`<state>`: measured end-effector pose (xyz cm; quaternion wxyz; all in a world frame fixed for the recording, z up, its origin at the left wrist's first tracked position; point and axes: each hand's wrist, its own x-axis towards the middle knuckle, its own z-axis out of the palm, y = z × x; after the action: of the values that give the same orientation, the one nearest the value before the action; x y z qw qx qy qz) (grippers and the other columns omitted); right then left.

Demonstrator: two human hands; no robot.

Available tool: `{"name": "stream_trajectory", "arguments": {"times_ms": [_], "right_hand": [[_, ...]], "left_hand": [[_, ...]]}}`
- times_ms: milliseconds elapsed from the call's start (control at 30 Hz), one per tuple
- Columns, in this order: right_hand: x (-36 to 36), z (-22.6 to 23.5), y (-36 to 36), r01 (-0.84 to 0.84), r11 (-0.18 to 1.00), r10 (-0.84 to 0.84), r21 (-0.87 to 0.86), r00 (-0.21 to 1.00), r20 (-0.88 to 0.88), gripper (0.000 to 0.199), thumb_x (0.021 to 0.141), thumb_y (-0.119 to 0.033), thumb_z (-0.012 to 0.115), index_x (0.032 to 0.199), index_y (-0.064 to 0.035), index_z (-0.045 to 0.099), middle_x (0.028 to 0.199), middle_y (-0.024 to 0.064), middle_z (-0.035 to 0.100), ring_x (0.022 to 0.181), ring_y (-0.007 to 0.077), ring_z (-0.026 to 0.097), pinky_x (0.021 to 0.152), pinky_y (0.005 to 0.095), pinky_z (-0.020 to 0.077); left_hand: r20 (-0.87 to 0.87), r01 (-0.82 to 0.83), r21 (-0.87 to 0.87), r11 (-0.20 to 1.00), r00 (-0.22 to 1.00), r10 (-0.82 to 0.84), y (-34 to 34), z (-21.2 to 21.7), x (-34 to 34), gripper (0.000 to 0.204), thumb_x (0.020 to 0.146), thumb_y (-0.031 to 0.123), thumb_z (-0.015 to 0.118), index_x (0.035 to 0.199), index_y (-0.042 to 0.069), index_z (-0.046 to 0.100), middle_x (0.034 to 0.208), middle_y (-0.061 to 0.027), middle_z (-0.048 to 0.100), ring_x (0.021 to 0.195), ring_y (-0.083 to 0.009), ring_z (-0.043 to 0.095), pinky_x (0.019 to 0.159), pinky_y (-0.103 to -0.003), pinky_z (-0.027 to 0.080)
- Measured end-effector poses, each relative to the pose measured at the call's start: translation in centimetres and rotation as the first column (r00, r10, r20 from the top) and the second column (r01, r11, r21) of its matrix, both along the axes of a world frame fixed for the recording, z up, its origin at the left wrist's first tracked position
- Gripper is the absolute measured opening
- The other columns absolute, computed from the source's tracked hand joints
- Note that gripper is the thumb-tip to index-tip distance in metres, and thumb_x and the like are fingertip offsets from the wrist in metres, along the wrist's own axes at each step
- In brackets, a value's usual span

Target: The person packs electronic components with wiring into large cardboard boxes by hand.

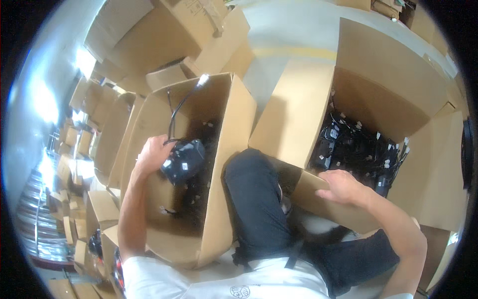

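My left hand is closed on the cable of a black boxy device with small white labels. The device hangs inside the tall cardboard box on the left. Its black cable loops upward and ends in a white connector. More dark items lie at the bottom of that box, hard to make out in the shadow. On the right stands a wide-open cardboard box holding several black devices with cables and white connectors. My right hand grips the near edge of this right box, fingers and thumb on either side.
My bent knee comes up between the two boxes. Behind the left box are large cardboard boxes. Many smaller cartons are stacked along the left. Grey floor with a yellow line shows beyond.
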<state>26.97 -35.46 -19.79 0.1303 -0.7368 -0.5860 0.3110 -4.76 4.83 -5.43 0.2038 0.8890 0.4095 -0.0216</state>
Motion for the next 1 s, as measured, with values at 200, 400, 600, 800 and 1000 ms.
{"name": "stream_trajectory", "arguments": {"times_ms": [200,400,600,800,1000], "right_hand": [[0.0,-0.5,-0.6,0.02,1.0,-0.019,-0.003,0.998,0.066,0.041,0.087,-0.037,0.069,0.104,-0.0003,0.065,0.102,0.0225,0.069,0.101,0.041,0.065,0.091,0.0489,0.0516],[-0.3,0.5,-0.4,0.022,0.999,-0.02,-0.03,0.996,0.084,0.043,0.089,-0.039,0.068,0.107,0.0005,0.065,0.103,0.0225,0.069,0.102,0.0404,0.066,0.092,0.0482,0.0522],[-1.4,4.2,0.5,0.131,0.968,-0.135,0.214,0.991,0.007,0.056,0.086,-0.031,0.075,0.129,0.0004,0.057,0.126,0.0246,0.062,0.115,0.0386,0.062,0.097,0.0455,0.0503],[-4.5,10.9,6.4,0.408,0.84,0.087,0.358,0.549,-0.831,0.113,0.08,-0.042,0.085,0.157,0.0044,0.015,0.156,0.0278,0.034,0.146,0.0373,0.035,0.12,0.0479,0.0316],[-2.1,10.2,7.1,0.633,0.721,0.313,0.282,0.067,-0.948,0.119,0.081,-0.047,0.083,0.156,0.0091,0.01,0.153,0.028,0.036,0.141,0.0332,0.041,0.114,0.0421,0.039]], "left_hand": [[-0.038,0.044,0.671,0.74,0.999,-0.025,-1.5,3.4,0.4,0.023,0.095,0.02,0.057,0.102,0.0,0.063,0.095,-0.0268,0.068,0.091,-0.0456,0.065,0.083,-0.053,0.05],[0.377,-0.206,0.649,0.732,0.923,-0.075,-2.1,7.9,1.2,0.028,0.098,0.008,0.05,0.12,0.0,0.066,0.108,-0.0227,0.071,0.099,-0.0385,0.069,0.087,-0.042,0.052],[0.713,-0.061,0.312,0.948,0.675,-0.191,-5.6,11.5,4.1,0.026,0.104,0.012,0.048,0.104,-0.007,0.065,0.09,-0.0125,0.072,0.085,-0.0165,0.069,0.078,-0.03,0.054],[0.857,0.149,0.158,0.976,0.47,-0.21,-11.3,12.8,11.7,0.024,0.104,0.012,0.05,0.097,-0.005,0.065,0.086,-0.0101,0.071,0.079,-0.0144,0.071,0.07,-0.028,0.054],[0.942,0.282,-0.06,0.957,0.333,-0.039,-14.4,11.2,19.8,0.023,0.101,0.01,0.049,0.098,-0.004,0.067,0.081,-0.0074,0.067,0.069,-0.0122,0.06,0.064,-0.024,0.047]]}}
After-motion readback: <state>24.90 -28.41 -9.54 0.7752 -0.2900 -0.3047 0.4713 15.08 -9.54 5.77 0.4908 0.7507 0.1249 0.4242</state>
